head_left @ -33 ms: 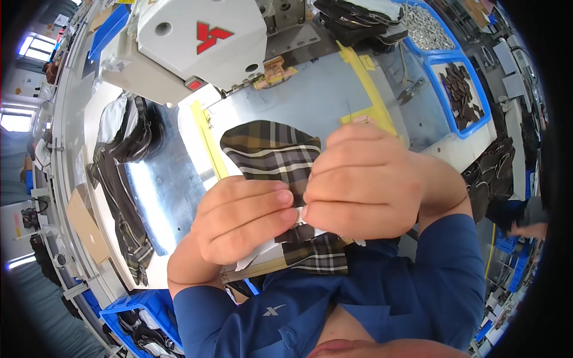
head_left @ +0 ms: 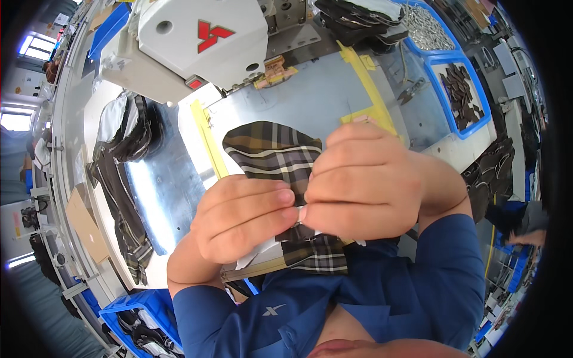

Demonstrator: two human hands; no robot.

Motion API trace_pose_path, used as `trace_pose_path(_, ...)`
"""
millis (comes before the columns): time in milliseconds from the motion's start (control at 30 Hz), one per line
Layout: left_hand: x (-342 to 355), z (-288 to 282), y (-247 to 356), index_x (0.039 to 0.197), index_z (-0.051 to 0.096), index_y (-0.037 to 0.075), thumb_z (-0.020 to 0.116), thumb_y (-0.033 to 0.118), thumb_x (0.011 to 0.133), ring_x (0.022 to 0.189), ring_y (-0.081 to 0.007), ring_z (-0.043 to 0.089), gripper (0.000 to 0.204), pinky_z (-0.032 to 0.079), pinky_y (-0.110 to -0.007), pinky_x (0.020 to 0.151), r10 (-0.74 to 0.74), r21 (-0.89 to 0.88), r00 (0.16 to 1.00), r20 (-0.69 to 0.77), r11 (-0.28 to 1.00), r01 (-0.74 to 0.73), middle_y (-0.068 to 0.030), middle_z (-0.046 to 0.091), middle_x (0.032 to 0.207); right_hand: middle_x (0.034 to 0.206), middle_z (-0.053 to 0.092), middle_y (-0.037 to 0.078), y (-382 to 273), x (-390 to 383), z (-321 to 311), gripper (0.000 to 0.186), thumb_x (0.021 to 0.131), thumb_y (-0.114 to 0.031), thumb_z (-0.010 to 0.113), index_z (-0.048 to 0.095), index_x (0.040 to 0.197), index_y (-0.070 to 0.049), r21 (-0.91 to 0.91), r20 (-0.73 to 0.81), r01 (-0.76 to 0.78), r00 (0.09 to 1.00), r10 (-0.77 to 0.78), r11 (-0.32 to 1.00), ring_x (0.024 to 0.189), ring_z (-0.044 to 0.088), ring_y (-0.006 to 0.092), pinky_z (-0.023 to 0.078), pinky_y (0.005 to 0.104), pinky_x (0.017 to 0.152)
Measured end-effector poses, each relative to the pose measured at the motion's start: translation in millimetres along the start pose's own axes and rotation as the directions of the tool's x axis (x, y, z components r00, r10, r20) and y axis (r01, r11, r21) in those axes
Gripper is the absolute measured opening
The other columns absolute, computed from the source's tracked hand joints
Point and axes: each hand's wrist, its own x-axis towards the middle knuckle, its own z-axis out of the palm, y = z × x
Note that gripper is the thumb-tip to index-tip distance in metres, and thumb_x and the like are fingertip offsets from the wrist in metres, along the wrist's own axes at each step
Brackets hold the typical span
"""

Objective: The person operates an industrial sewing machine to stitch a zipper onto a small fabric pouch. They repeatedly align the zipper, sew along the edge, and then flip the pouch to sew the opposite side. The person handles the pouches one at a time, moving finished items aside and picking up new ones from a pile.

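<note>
A plaid fabric piece (head_left: 276,152) in brown, black and white lies over the near edge of the work table, its lower end hanging toward my body. My left hand (head_left: 245,218) is closed on it from the left, thumb and fingers pinched together. From the right, my right hand (head_left: 364,185) pinches it too, fingers curled. The thumbs meet at a small whitish bit (head_left: 300,216), mostly hidden between them. Just below, a dark strip (head_left: 295,232) crosses the plaid. White lining (head_left: 259,255) shows under my left hand.
A white sewing machine (head_left: 197,48) stands at the far side. Yellow tape (head_left: 371,83) marks the metal plate. Blue trays hold metal parts (head_left: 425,27) and brown tabs (head_left: 459,95) at far right. Stacked dark pieces (head_left: 125,128) lie left, above a blue crate (head_left: 140,304).
The plaid fabric has shifted very slightly to the right. Less of the whitish bit shows between my thumbs. Both hands keep nearly the same place.
</note>
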Motion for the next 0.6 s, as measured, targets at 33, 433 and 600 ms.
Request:
trace_pose_path(33, 2, -2, 3, 0.105, 0.078, 0.002, 0.079, 0.007, 0.087, 0.095, -0.0303, 0.077, 0.018, 0.058, -0.035, 0.073, -0.04, -0.014, 0.999, 0.018, 0.999, 0.04, -0.0158, 0.077, 0.109, 0.088, 0.071, 0.007, 0, 0, 0, 0.008, 0.082, -0.009, 0.075, 0.074, 0.089, -0.007, 0.005, 0.006, 0.008, 1.0, -0.008, 1.0, 0.077, 0.068, 0.0223, 0.049, 0.0329, 0.063)
trace_pose_path(433, 6, 4, -8, 0.101, 0.079, 0.004, 0.086, 0.009, 0.083, 0.081, -0.0219, 0.074, 0.02, 0.046, -0.032, 0.065, -0.052, -0.034, 0.999, -0.011, 0.998, 0.052, -0.0089, 0.078, 0.096, 0.089, 0.068, 0.006, 11, -7, 5, 0.022, 0.078, -0.012, 0.079, 0.071, 0.098, -0.005, 0.168, 0.043, -0.1, 0.995, 0.094, 0.981, 0.076, 0.067, 0.0232, 0.051, 0.0373, 0.064)
trace_pose_path(600, 0, 16, -15, 0.098, 0.078, 0.0, 0.089, 0.005, 0.081, 0.076, -0.0182, 0.07, 0.021, 0.051, -0.028, 0.067, -0.492, -0.189, 0.868, -0.062, 0.86, 0.474, -0.0095, 0.075, 0.086, 0.085, 0.07, 0.009, 19, -15, 5, 0.018, 0.089, -0.017, 0.079, 0.073, 0.102, -0.006, 0.206, 0.212, -0.529, 0.845, 0.49, 0.823, 0.07, 0.066, 0.0252, 0.051, 0.038, 0.063)
